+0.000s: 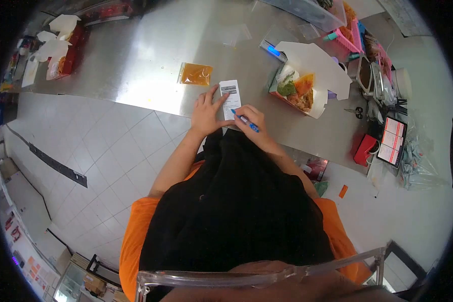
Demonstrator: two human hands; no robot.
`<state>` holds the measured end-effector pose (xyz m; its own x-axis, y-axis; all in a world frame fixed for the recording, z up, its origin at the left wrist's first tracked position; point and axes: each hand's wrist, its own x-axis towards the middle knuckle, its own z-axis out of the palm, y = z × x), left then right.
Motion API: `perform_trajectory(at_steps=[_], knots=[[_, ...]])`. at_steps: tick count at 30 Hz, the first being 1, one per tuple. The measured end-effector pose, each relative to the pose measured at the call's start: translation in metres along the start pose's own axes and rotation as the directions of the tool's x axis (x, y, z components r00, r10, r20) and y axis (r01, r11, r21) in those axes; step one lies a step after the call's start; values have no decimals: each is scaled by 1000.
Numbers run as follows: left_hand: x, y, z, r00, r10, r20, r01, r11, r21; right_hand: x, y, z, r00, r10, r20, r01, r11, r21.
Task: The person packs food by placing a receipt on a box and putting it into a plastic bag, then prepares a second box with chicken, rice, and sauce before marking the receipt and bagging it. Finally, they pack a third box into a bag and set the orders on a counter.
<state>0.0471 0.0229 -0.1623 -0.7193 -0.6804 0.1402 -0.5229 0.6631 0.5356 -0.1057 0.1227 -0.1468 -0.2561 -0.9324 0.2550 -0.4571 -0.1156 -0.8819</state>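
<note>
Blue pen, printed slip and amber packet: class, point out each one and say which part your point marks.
Blue pen (251,126): head view, on the barrel's rear part.
Printed slip (232,102): head view, on the middle of its face.
Amber packet (196,74): head view, on its filled middle.

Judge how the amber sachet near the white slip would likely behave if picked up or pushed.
The amber sachet would probably sag and shift when lifted, since its see-through wrapping seems to hold liquid. It may be slippery, as its surface looks glossy. Lying flat on the counter, it would likely slide rather than roll or tip.
</note>
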Motion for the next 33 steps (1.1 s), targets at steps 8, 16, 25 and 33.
perform_trajectory(at_steps=[8,16,25,33], knots=[[-1,1,2,1000,-1,-3,1,999,39,-9,6,3,997,5,-73,-7,999,-32],[-1,6,-2,1000,-23,13,23,999,42,-8,5,1,991,93,-97,-94,996,-9],[-2,3,0,999,-21,50,18,997,74,-11,-7,3,994,-74,75,82,990,-113],[-3,1,3,1000,-10,22,8,998,60,-10,-5,1,999,9,32,-8,999,-36]])
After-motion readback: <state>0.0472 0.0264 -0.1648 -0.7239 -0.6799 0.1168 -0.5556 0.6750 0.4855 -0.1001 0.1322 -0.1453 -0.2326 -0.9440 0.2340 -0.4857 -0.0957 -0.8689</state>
